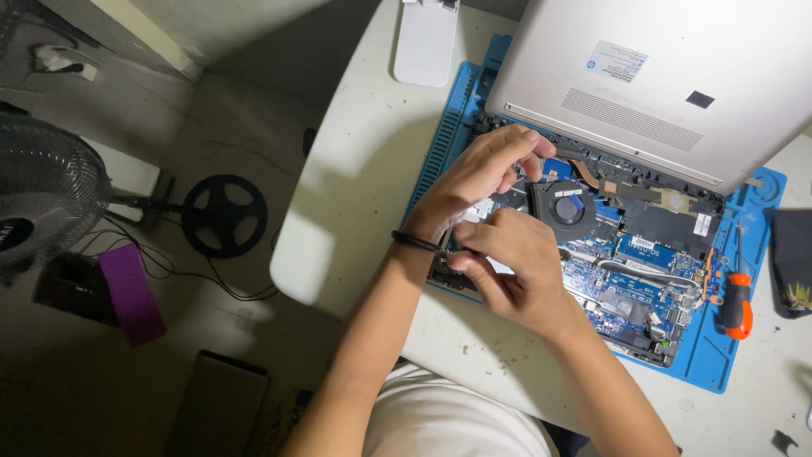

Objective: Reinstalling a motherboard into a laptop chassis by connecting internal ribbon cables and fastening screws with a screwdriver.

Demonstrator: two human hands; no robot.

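I observe an opened laptop (pixel 630 254) lying on a blue work mat (pixel 719 355) on a white table (pixel 355 195), its circuit boards exposed. The silver bottom cover (pixel 677 76) lies tilted over the far edge of the chassis. My left hand (pixel 478 173) reaches across the near-left part of the boards, fingers curved downward just beside the round black cooling fan (pixel 565 206); I cannot tell whether it grips anything, as the fingertips are hidden. A dark band sits on that wrist. My right hand (pixel 512 271) rests over the left corner of the chassis, thumb and forefinger pinched close together at the wrist of the other hand; what they pinch, if anything, is too small to make out. The two hands touch or nearly touch. An orange-handled screwdriver (pixel 737 305) lies on the mat at the right, well apart from both hands. A standing fan (pixel 42 190) is on the floor to the left.
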